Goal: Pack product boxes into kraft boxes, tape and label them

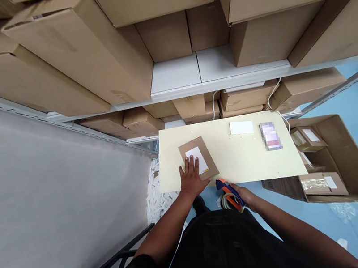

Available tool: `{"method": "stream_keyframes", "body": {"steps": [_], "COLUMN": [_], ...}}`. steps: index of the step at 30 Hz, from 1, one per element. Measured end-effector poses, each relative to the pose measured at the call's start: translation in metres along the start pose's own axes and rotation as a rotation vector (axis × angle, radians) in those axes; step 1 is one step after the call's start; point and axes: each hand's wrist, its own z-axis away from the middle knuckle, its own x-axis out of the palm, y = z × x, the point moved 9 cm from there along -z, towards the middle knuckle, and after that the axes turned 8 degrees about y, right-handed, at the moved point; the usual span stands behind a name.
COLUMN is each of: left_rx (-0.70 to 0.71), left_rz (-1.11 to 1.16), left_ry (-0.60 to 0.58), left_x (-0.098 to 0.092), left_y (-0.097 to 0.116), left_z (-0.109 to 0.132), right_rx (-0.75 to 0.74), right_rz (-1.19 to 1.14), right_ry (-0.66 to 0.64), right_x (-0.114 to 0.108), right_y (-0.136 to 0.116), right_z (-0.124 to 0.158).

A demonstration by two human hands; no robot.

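Note:
A small cardboard box with a white label lies at a slant on the left part of the pale table. My left hand rests flat on it, fingers spread over the label and the box's near left side. Just off the table's front edge, my right hand is wrapped round the handle of an orange and blue tape dispenser. A roll of tape shows on the dispenser, close to my body. The dispenser's head is near the box's lower right corner.
On the table lie a white slip stack and a blurred purple bundle. A large open carton with several small boxes stands on the floor at right. Shelves of cardboard boxes rise behind; a grey wall borders the left.

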Motion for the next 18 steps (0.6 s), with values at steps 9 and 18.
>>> {"method": "stream_keyframes", "body": {"steps": [9, 18], "left_rx": [0.034, 0.046], "left_rz": [0.051, -0.068], "left_ry": [-0.127, -0.03], "left_x": [-0.011, -0.025], "left_y": [0.004, -0.049], "left_z": [0.006, -0.017], "right_rx": [-0.008, -0.055], "right_rz": [-0.409, -0.041], "right_ry": [0.062, 0.103], "right_x": [0.002, -0.001], "right_y": [-0.093, -0.173], "right_z": [-0.025, -0.042]}}
